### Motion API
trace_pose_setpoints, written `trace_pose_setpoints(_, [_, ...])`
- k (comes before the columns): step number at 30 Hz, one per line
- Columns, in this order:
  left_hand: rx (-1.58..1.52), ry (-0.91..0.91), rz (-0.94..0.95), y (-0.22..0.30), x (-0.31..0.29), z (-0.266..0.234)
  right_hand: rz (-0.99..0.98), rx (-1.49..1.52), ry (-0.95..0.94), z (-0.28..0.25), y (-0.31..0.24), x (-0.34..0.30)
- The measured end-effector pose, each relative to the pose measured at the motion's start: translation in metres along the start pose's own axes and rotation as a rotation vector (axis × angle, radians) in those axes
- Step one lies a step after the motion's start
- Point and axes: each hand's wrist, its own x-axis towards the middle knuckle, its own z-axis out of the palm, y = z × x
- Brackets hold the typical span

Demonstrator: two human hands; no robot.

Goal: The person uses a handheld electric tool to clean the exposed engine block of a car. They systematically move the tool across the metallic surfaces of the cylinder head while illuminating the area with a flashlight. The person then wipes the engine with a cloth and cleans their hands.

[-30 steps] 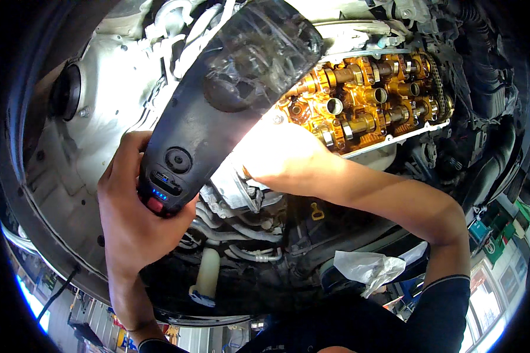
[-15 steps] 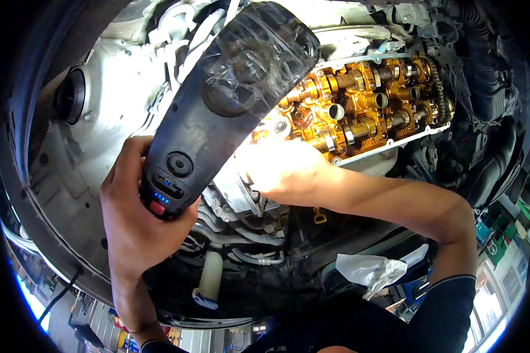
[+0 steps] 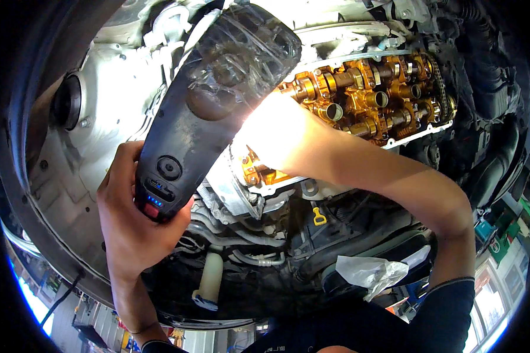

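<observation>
My left hand point(image 3: 136, 217) is closed round the lower end of a black work light point(image 3: 185, 132), which has a red button, a row of small blue lights and clear wrap on its broad upper end. Its beam falls on my right hand point(image 3: 280, 132), bright with glare, over the open top of an engine point(image 3: 359, 97). Amber-stained camshafts and round tubes show there beyond the wrist. The fingers of my right hand are lost in glare and partly behind the light, so whether they hold anything is hidden.
A yellow dipstick handle point(image 3: 319, 216) stands in front of the engine. White crumpled paper point(image 3: 372, 272) lies on the front edge at right, and a pale cylinder point(image 3: 209, 276) at left. Hoses point(image 3: 241, 235) run below the engine. A timing chain point(image 3: 443, 88) sits at its right end.
My right hand has moved up and away over the engine, uncovering its near left corner and the dipstick handle. The work light has shifted slightly left with my left hand.
</observation>
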Motion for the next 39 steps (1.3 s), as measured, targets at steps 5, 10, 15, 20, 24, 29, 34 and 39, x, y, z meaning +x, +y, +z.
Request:
trace_pose_setpoints(5, [-0.015, -0.025, -0.012, -0.003, -0.001, -0.001, 0.021, 0.090, 0.201, 0.032, 0.017, 0.009])
trace_pose_setpoints(10, [-0.011, -0.034, -0.028, -0.003, 0.001, -0.001, 0.009, 0.068, -0.143, 0.020, 0.032, 0.025])
trace_pose_setpoints(15, [-0.008, -0.056, -0.022, -0.004, -0.001, -0.004, 0.071, 0.116, -0.336, -0.013, 0.029, 0.031])
trace_pose_setpoints(20, [-0.012, -0.057, 0.015, -0.011, -0.001, -0.001, 0.122, 0.129, -0.423, -0.023, 0.024, 0.041])
trace_pose_setpoints(24, [0.000, -0.048, -0.002, -0.006, 0.001, 0.000, 0.153, 0.116, -0.483, -0.021, 0.023, 0.050])
trace_pose_setpoints(29, [-0.004, 0.064, 0.009, -0.009, 0.001, 0.008, 0.171, 0.128, -0.592, -0.028, 0.026, 0.063])
trace_pose_setpoints(34, [0.013, 0.053, 0.032, -0.009, 0.002, 0.006, 0.191, 0.112, -0.721, -0.034, 0.025, 0.077])
trace_pose_setpoints(39, [0.038, 0.062, 0.049, -0.009, 0.003, 0.008, 0.223, 0.091, -0.954, -0.040, 0.021, 0.097])
